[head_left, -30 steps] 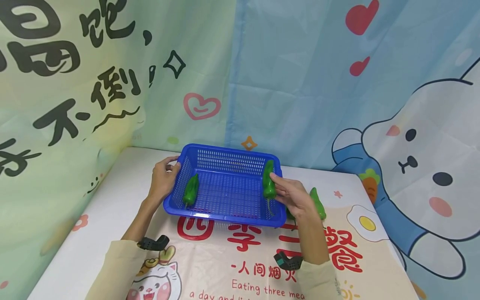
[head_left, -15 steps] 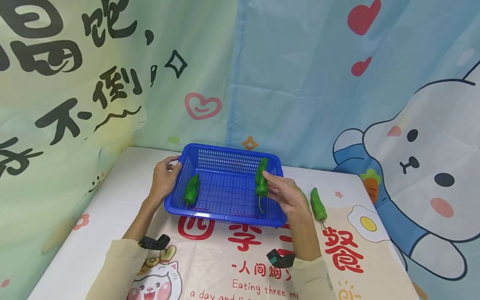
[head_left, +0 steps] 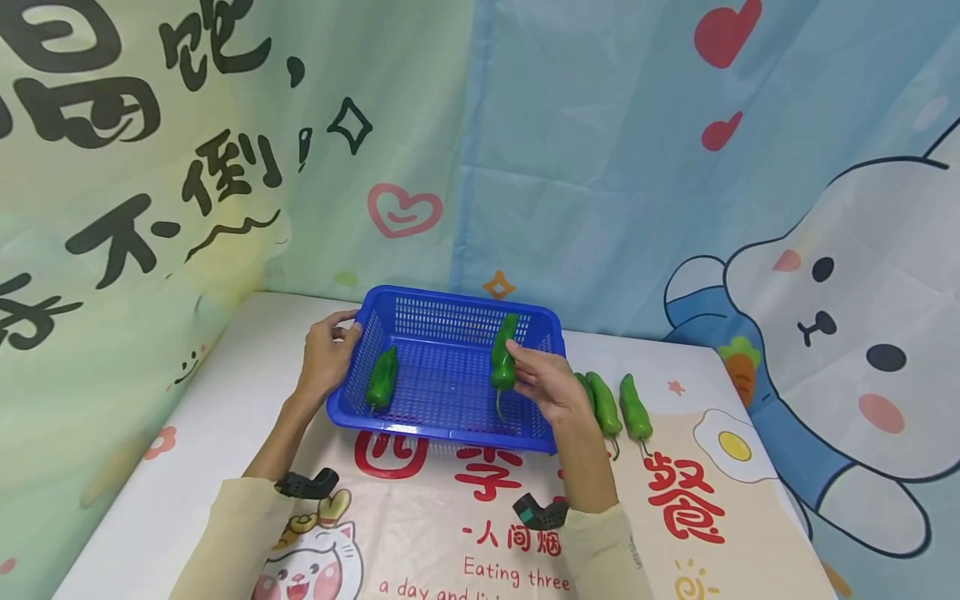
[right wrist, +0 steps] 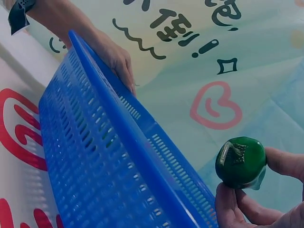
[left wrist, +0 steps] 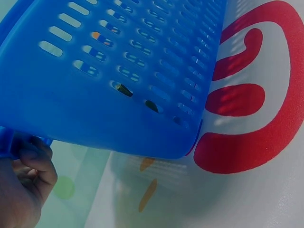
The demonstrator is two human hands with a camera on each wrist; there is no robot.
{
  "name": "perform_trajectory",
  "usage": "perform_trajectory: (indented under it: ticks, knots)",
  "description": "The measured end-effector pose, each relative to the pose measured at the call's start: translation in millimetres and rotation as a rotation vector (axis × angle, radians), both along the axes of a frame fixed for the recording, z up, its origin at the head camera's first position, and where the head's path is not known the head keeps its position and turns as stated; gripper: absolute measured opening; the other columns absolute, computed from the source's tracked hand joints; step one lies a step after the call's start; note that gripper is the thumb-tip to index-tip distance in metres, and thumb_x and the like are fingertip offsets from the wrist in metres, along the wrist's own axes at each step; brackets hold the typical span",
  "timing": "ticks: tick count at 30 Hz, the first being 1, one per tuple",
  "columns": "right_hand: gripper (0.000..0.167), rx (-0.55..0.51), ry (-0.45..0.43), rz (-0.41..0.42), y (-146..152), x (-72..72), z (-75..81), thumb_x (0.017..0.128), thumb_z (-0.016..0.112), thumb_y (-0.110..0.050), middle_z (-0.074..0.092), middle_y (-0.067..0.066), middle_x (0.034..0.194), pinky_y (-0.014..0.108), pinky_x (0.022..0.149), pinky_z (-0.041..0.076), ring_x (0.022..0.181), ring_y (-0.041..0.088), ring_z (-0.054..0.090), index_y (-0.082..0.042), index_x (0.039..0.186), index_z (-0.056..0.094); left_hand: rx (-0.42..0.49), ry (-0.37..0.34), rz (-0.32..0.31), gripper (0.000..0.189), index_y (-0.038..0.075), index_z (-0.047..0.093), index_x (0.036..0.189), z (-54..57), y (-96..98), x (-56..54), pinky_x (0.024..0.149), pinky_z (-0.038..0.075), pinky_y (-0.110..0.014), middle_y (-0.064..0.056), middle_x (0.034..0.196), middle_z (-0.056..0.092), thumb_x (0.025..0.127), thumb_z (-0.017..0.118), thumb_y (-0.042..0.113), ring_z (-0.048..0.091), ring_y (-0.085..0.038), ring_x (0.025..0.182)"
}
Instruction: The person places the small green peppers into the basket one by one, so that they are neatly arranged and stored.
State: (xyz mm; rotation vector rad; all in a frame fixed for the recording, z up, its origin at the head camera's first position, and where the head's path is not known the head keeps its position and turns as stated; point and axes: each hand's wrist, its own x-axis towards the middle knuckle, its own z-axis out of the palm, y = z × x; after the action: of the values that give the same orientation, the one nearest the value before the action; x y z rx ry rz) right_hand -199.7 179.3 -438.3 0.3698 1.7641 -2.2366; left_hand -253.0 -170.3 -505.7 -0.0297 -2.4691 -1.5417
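Currently, right hand (head_left: 551, 387): pinching a green pepper (head_left: 502, 363) over the blue basket (head_left: 450, 437)
Left hand (head_left: 327, 357): gripping the basket's left rim

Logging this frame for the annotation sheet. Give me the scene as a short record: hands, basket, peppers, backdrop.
Left hand: grips the left-end rim of the blue basket
Right hand: pinches the held pepper between thumb and fingers
Held pepper position: over the basket's right half, stem toward the person
Basket contents: one green pepper, near the left end
Peppers on table: three visible to the basket's right, one partly hidden by the right arm
Backdrop: printed cloth
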Motion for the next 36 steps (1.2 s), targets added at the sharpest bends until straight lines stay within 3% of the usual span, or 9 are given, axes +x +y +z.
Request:
perform_trajectory:
  ticks: [3, 8, 14, 22, 30, 36]
  knots:
    - [0.017, -0.004, -0.008, 0.004, -5, -1.1, -1.8, 0.108, 0.069, -0.021, 0.079, -0.007, 0.085, 0.027, 0.084, 0.062, 0.080, 0.006, 0.070, -0.006, 0.115, 0.076, -0.004, 0.001, 0.002, 0.039, -0.003, 0.065, 0.146, 0.6, -0.5, 0.7, 0.058, 0.052, -0.019, -0.030, 0.098, 0.076, 0.113, 0.058, 0.015, 0.066, -0.012, 0.066]
    - [0.038, 0.003, -0.031, 0.001, -10, -2.7, -5.5, 0.108, 0.070, -0.023, 0.079, -0.007, 0.088, 0.027, 0.084, 0.061, 0.080, 0.006, 0.070, 0.004, 0.135, 0.070, -0.004, -0.006, 0.005, 0.039, -0.003, 0.064, 0.146, 1.4, -0.8, 1.1, 0.058, 0.052, -0.019, -0.030, 0.097, 0.076, 0.112, 0.058, 0.015, 0.065, -0.010, 0.065]
    - [0.052, 0.014, -0.051, -0.010, -16, -3.1, -8.7, 0.108, 0.070, -0.025, 0.079, -0.005, 0.093, 0.028, 0.086, 0.061, 0.085, 0.007, 0.072, 0.008, 0.148, 0.060, -0.004, -0.004, 0.009, 0.039, -0.003, 0.065, 0.146, 2.0, -0.5, 0.6, 0.057, 0.051, -0.019, -0.030, 0.098, 0.076, 0.112, 0.059, 0.016, 0.065, -0.010, 0.065]
    - [0.055, 0.033, -0.060, -0.020, -21, -4.0, -10.6, 0.107, 0.071, -0.026, 0.079, -0.004, 0.096, 0.031, 0.091, 0.062, 0.089, 0.008, 0.075, 0.009, 0.149, 0.059, -0.001, -0.004, 0.007, 0.039, -0.003, 0.065, 0.146, 2.3, -0.7, 0.9, 0.058, 0.052, -0.019, -0.030, 0.099, 0.077, 0.112, 0.058, 0.015, 0.066, -0.011, 0.066]
    - [0.055, 0.027, -0.077, -0.043, -27, -5.5, -15.2, 0.106, 0.073, -0.024, 0.078, -0.002, 0.095, 0.052, 0.121, 0.049, 0.089, 0.010, 0.074, 0.010, 0.147, 0.060, -0.002, -0.003, 0.005, 0.039, -0.004, 0.065, 0.146, 2.1, 0.9, 1.0, 0.058, 0.052, -0.019, -0.030, 0.099, 0.076, 0.113, 0.058, 0.016, 0.068, -0.013, 0.067]
    - [0.054, 0.025, -0.075, -0.039, -32, -7.8, -17.4, 0.105, 0.075, -0.024, 0.079, -0.001, 0.095, 0.047, 0.114, 0.055, 0.087, 0.010, 0.074, 0.010, 0.145, 0.062, -0.002, -0.011, 0.005, 0.040, -0.003, 0.064, 0.147, 3.0, 1.7, 1.1, 0.058, 0.053, -0.019, -0.029, 0.100, 0.076, 0.113, 0.058, 0.017, 0.069, -0.014, 0.068]
